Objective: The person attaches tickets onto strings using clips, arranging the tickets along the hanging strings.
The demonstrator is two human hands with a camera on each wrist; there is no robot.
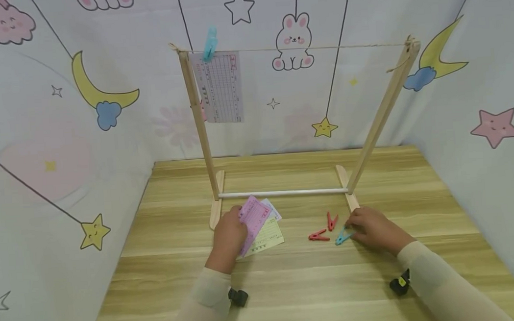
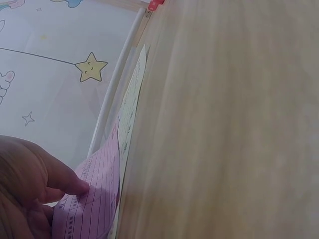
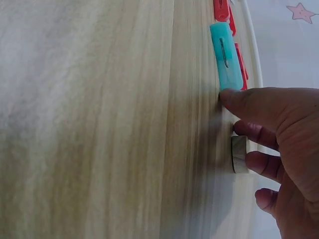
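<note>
My left hand (image 1: 231, 233) pinches a pink printed slip (image 1: 256, 218) by its edge, the thumb lying over its ruled lines in the left wrist view. Under the pink slip are a pale yellow slip (image 1: 268, 237) and a whitish slip (image 1: 272, 208). At the right, my right hand (image 1: 369, 226) reaches down to a light blue clothespin (image 1: 343, 235) on the table. Its thumb tip meets the clothespin's near end in the right wrist view, while the other fingers are spread apart below. Two red clothespins (image 1: 319, 235) lie just left of the blue one.
Behind the hands stands a wooden frame (image 1: 380, 118) with a white crossbar (image 1: 285, 193) low down. A string (image 1: 268, 49) spans its posts. Near the left post, another blue clothespin (image 1: 210, 44) holds a whitish printed slip (image 1: 221, 89) on the string. Patterned cloth walls surround the table.
</note>
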